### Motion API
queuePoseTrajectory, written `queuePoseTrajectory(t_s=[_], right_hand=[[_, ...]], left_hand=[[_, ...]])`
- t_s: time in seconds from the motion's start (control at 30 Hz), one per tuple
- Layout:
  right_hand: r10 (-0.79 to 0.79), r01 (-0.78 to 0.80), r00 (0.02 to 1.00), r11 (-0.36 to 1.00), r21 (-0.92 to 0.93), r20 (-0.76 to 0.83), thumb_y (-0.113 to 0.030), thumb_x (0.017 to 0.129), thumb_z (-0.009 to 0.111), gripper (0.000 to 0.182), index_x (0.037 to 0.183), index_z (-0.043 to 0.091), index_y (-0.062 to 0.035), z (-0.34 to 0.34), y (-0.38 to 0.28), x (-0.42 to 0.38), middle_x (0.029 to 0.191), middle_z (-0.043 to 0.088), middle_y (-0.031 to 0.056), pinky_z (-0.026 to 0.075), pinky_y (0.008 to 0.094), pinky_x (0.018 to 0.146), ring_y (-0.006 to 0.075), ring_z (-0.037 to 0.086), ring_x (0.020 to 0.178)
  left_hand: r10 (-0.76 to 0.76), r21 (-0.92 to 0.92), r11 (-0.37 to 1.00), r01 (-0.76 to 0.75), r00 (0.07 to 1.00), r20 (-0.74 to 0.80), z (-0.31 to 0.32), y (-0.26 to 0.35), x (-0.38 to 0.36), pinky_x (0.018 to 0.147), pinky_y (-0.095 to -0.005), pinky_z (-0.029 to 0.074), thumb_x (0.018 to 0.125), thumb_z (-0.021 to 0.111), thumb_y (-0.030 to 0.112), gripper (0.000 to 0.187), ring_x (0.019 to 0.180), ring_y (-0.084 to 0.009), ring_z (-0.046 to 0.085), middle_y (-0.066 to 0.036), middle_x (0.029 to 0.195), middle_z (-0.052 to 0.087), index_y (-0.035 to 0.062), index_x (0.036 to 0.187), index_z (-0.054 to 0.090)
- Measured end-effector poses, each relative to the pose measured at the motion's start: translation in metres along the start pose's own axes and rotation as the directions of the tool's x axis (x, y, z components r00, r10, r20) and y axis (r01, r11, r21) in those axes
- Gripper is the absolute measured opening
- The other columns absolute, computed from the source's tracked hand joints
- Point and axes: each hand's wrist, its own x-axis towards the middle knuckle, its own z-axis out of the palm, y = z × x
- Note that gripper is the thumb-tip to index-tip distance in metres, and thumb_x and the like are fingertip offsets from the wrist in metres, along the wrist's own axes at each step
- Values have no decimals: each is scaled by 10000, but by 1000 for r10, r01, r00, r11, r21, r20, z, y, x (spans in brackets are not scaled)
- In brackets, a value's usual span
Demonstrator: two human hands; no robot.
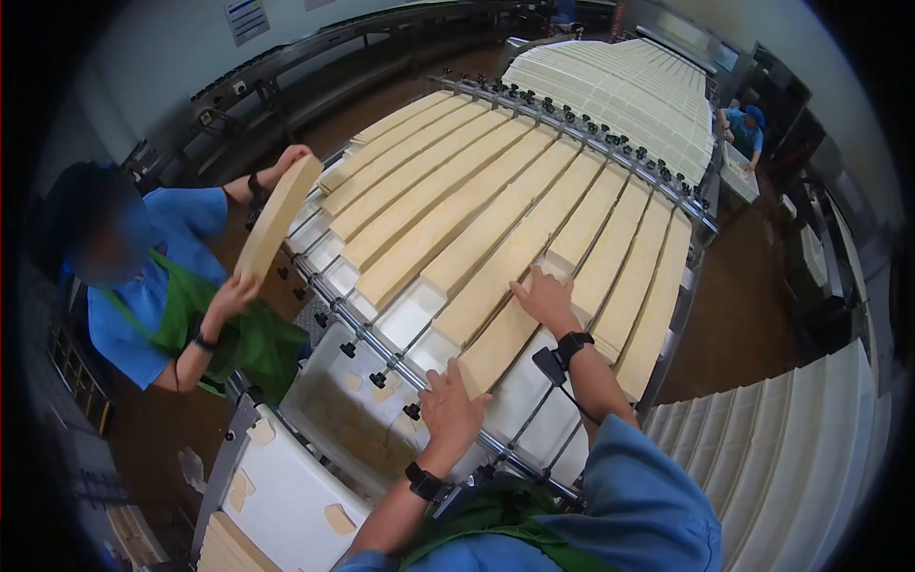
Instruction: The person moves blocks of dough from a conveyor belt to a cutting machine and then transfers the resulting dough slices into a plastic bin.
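Observation:
A long pale-yellow block [498, 355], perhaps a stack of thin dough pieces, lies in a lane of the white conveyor. My left hand [450, 412] grips its near end, fingers on the left side and thumb to the right. Farther up, my right hand [548, 303] is curled over the block's far part, fingers pointing forward. Some of that hand's grip is hidden. Just beyond it, another pale block [579, 238] lies in the lane to the right. Similar blocks fill the lanes on both sides, split by thin metal rods.
On the left, a co-worker [181, 276] holds a similar block upright with both hands. A grey bin [315, 419] with pale scraps stands below the conveyor's front rail [381, 357]. Black clamp knobs line both rails. White ridged sheets [762, 448] are at right.

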Motion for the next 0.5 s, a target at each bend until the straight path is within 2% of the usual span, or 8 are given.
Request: queuePoseTrajectory(t_s=[0.07,0.2,0.27,0.3,0.37,0.4,0.47,0.5], right_hand=[[-169,138,914,984,-108,-368,-552,952,615,692,1400,555,-28,8,3,-7,1285,632,309,262,687,1138,417,576,1271],[-98,84,932,995,-53,-350,-461,941,672,668,1458,532,-62,-4,-3,-24,1336,600,301,235,710,1145,432,498,1353],[-130,128,947,991,-27,-294,-429,942,682,671,1487,506,-80,3,-7,-44,1354,595,280,226,712,1153,438,465,1386],[-138,134,946,990,-32,-295,-429,942,682,671,1487,506,-80,9,-12,-55,1354,595,280,226,712,1153,438,465,1386],[-321,319,900,946,-54,-297,-436,943,673,717,1527,456,-83,26,-24,-86,1450,524,274,197,720,1166,440,397,1444],[-338,335,898,940,-60,-281,-436,943,673,717,1527,456,-83,31,-31,-103,1450,524,274,197,720,1166,440,397,1444],[-485,501,858,863,67,-171,-440,942,666,757,1559,411,-82,41,-48,-131,1551,414,274,173,724,1175,432,316,1500],[-521,535,840,842,70,-149,-440,942,666,757,1559,411,-82,49,-51,-133,1551,414,274,173,724,1175,432,316,1500]], left_hand=[[-42,-73,996,46,998,44,-3,4,2,916,-542,487,837,828,330,864,1072,-493,560,-265,1297,445,35,1522,392],[-8,-266,964,-18,995,-95,31,-4,23,939,-508,492,861,799,221,774,1159,-439,549,-224,1294,451,62,1506,402],[-180,-434,897,79,964,-196,57,-15,38,959,-504,485,870,791,200,765,1108,-431,580,-246,1297,462,65,1511,395],[-185,-439,895,81,962,-200,60,-18,39,959,-504,485,870,791,200,765,1108,-431,580,-246,1297,462,65,1511,395],[-226,-525,848,67,943,-244,66,-25,36,968,-472,485,859,777,112,721,1111,-412,583,-226,1253,512,97,1491,432],[-248,-533,842,84,938,-243,68,-27,35,968,-472,485,859,777,112,721,1111,-412,583,-226,1253,512,97,1491,432],[-259,-592,803,63,933,-252,70,-32,38,977,-463,487,842,687,-2,650,1155,-401,572,-205,1223,541,97,1450,478],[-301,-600,795,89,916,-264,76,-39,41,977,-463,487,842,687,-2,650,1155,-401,572,-205,1223,541,97,1450,478]])
